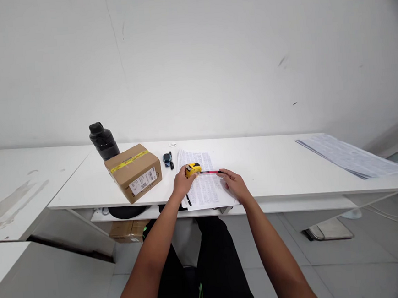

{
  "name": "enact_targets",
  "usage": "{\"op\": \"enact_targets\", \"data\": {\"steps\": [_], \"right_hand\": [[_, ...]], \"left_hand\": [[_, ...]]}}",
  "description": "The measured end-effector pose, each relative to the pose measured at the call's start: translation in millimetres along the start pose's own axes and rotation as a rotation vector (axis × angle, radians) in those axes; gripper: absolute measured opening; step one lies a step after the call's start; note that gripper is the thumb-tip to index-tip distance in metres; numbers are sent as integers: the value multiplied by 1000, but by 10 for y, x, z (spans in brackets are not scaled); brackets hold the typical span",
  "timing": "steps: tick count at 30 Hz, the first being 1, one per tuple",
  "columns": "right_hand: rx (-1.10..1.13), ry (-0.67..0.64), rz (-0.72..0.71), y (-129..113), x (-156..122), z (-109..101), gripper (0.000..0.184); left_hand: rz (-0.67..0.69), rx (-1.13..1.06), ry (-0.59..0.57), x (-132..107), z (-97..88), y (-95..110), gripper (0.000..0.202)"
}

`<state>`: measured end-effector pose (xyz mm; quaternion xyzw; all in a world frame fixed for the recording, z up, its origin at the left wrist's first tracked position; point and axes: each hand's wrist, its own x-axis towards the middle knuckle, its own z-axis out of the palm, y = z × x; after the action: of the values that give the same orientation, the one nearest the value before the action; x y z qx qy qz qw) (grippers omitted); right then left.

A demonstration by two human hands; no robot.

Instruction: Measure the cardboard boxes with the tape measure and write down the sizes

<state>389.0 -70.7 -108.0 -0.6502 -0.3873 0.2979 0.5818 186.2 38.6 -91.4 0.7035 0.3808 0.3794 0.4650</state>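
Observation:
My left hand (183,182) is closed around a yellow and black tape measure (193,169) above the printed sheets. From the right, my right hand (234,183) pinches the end of a slim red and black pen or pencil (212,172), whose other end reaches the mouth of the tape measure. Whether the two touch, I cannot tell. Beneath both hands lies a stack of printed paper (206,195) at the table's front edge. The strap of the tape measure appears to hang below my left hand.
A taped cardboard box (135,172) stands left of the papers, with a black bottle (103,140) behind it. Small dark items, including a watch-like device (167,159), lie between box and papers. More printed sheets (351,155) overlap the white table (272,161) at right. A wall rises behind.

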Motion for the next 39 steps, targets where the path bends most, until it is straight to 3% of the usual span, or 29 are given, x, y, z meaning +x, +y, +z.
{"op": "enact_targets", "data": {"steps": [23, 31, 35, 39], "right_hand": [[-125, -27, -8, -53, 5, -42, 65], [-449, 82, -212, 29, 13, -66, 60], [-676, -3, -280, 24, 28, -11, 63], [-719, -10, -257, 41, 24, 39, 57]], "left_hand": [[28, 31, 17, 76, 75, -62, 43], [35, 6, 13, 116, 125, -90, 45], [29, 2, 25, 113, 139, -100, 44], [26, -37, 46, 96, 128, -101, 48]]}}
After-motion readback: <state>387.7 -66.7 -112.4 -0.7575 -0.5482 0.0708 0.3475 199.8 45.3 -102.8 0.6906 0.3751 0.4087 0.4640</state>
